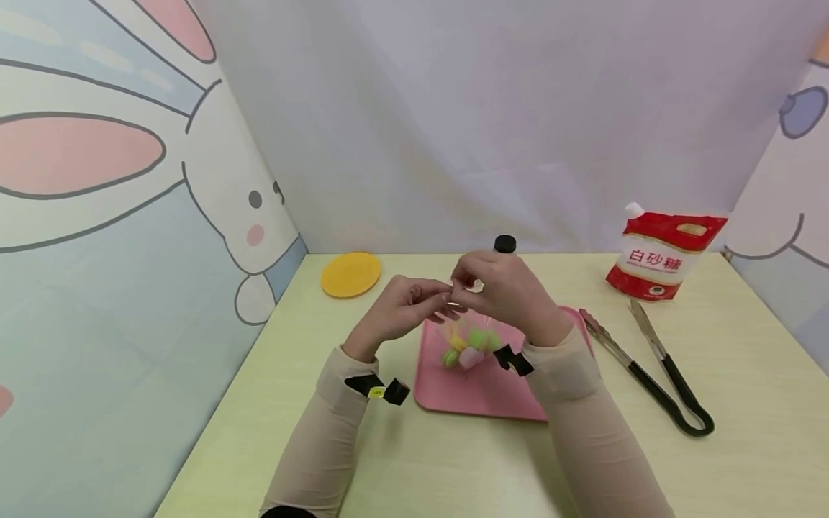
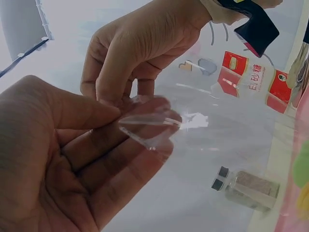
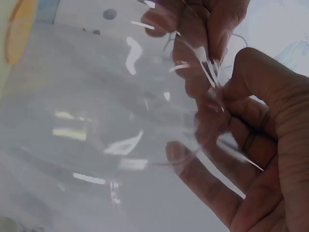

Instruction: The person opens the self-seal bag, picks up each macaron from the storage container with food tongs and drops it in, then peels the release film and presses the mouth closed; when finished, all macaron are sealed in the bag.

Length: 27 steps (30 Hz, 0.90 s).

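Observation:
A clear plastic bag hangs from both hands above the pink tray. My left hand pinches its upper edge between thumb and forefinger, with the other fingers behind the film. Close beside it, my right hand pinches the same edge, its fingertips nearly meeting the left ones. Below the hands, several small green, yellow and pale pink pieces show in a cluster over the tray. Whether these lie inside the bag or behind it, I cannot tell.
At the back left lies a yellow plate. Behind the right hand stands a bottle with a black cap. A red and white sugar pouch stands at the back right, with black-handled tongs right of the tray.

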Tool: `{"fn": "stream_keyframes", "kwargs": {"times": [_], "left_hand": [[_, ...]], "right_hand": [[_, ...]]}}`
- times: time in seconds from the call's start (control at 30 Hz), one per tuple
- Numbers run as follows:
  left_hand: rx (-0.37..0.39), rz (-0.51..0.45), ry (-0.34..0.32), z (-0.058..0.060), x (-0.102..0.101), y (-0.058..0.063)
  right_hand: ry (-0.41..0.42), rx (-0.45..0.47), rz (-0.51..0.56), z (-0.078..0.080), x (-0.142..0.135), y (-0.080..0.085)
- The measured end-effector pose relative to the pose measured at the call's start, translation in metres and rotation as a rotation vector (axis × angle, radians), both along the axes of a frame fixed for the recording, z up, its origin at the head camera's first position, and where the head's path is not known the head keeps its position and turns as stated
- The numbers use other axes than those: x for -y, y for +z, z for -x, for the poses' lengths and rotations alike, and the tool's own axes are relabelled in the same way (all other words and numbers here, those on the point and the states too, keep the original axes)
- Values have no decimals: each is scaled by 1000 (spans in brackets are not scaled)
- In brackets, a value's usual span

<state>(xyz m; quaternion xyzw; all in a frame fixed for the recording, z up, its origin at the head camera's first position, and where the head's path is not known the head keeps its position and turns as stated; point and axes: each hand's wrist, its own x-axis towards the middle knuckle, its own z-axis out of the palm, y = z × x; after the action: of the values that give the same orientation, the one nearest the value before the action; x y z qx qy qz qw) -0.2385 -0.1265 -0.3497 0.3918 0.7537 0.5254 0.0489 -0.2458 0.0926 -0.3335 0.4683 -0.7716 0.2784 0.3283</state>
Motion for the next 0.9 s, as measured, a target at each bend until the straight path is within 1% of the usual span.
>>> {"fn": "stream_keyframes", "kwargs": {"times": [0.07, 0.13, 0.23, 0.3, 0.4, 0.47, 0.57, 0.67, 0.7, 0.77, 0.9], "left_hand": [[-15, -3, 13, 0, 0, 0], [-29, 1, 29, 0, 1, 0], [-34, 0, 57, 0, 2, 0], [-28, -8, 95, 1, 3, 1], [-20, -46, 166, 4, 3, -1], [-23, -66, 215, 6, 4, -2], [-40, -76, 278, 9, 6, -3], [-74, -65, 325, 10, 10, -2], [-93, -59, 337, 11, 12, -2], [-161, -37, 367, 11, 16, 0], [-352, 14, 456, 13, 28, 4]], "right_hand": [[-41, -27, 21, 1, 2, -2], [-103, -59, 54, 3, 1, -2], [-185, -78, 104, 5, -9, 0], [-199, -49, 136, 5, -18, 4], [-175, 10, 155, 3, -28, 9], [-163, 28, 163, 1, -31, 11], [-179, 10, 185, 0, -34, 12], [-227, -17, 203, 0, -38, 13], [-241, -20, 214, 1, -40, 13], [-274, -20, 219, 1, -45, 13], [-330, -28, 255, 2, -55, 14]]}}
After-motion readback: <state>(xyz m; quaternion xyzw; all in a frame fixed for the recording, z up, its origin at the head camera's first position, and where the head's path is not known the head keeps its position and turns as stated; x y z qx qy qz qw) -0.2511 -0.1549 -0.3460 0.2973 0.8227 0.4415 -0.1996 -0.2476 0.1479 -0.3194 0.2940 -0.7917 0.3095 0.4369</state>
